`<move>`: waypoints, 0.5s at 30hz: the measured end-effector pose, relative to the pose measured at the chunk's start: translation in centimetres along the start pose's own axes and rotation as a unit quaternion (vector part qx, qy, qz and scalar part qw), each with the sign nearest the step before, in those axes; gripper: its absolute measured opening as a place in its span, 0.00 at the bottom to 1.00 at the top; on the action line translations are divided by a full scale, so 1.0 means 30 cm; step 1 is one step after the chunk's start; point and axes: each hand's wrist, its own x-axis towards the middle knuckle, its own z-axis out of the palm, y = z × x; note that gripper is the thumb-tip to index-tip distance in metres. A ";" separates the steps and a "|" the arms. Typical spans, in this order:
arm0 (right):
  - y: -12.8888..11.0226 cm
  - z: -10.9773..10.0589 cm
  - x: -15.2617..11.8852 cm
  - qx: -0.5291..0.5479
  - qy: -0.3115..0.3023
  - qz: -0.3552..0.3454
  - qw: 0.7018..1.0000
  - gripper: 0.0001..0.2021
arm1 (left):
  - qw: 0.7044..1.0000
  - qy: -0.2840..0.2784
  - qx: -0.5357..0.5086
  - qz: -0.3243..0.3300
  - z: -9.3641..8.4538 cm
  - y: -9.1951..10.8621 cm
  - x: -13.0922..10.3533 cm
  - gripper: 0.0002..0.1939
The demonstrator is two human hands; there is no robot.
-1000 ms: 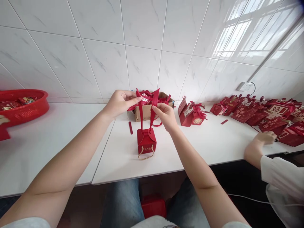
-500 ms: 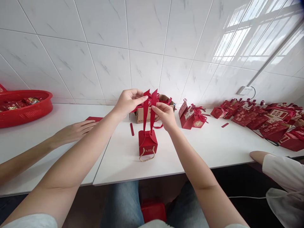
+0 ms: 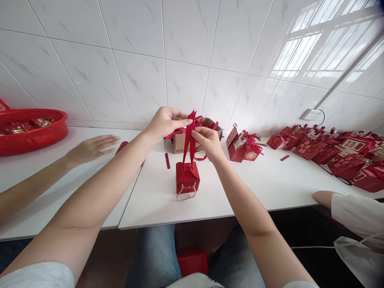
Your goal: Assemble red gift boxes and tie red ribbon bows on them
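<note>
A small red gift box [image 3: 187, 176] with a gold cord handle [image 3: 186, 197] stands upright on the white table in front of me. From its top rises a red ribbon [image 3: 186, 148], its two ends brought together above the box. My left hand [image 3: 168, 123] pinches the ribbon near its tips between thumb and finger. Slightly lower and to the right, my right hand [image 3: 208, 142] also pinches the ribbon. Both hands hang above the box without touching it.
Behind the ribbon sits a cardboard box [image 3: 179, 145] of red ribbons. Finished red boxes [image 3: 322, 146] crowd the right side; a pair [image 3: 243, 148] stands nearer. A red basket [image 3: 36, 138] holds wrapped sweets at left. A co-worker's hand [image 3: 93, 149] reaches in from the left.
The two ribbon ends, held apart before, now meet and overlap. My left hand has shifted a little to the right. The co-worker's hand has lifted off a red piece on the table.
</note>
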 end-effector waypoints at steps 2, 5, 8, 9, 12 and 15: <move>-0.006 -0.002 -0.002 -0.038 -0.016 -0.023 0.999 0.14 | 0.999 0.022 0.031 0.016 0.003 0.000 0.001 0.15; -0.018 -0.008 0.000 -0.134 -0.029 -0.071 0.988 0.15 | 0.995 0.042 0.081 0.033 0.008 0.001 0.001 0.14; -0.027 -0.013 0.016 -0.229 -0.045 -0.104 0.967 0.17 | 0.990 0.058 0.117 0.051 0.012 0.004 0.002 0.12; -0.029 -0.013 0.023 -0.248 -0.051 -0.111 0.961 0.19 | 0.989 0.062 0.124 0.059 0.012 0.004 0.003 0.12; -0.029 -0.014 0.044 -0.262 -0.067 -0.110 0.957 0.23 | 0.985 0.079 0.134 0.079 0.011 -0.001 0.012 0.12; -0.020 -0.014 0.057 -0.242 -0.093 -0.075 0.963 0.22 | 0.983 0.096 0.130 0.084 0.013 -0.018 0.022 0.11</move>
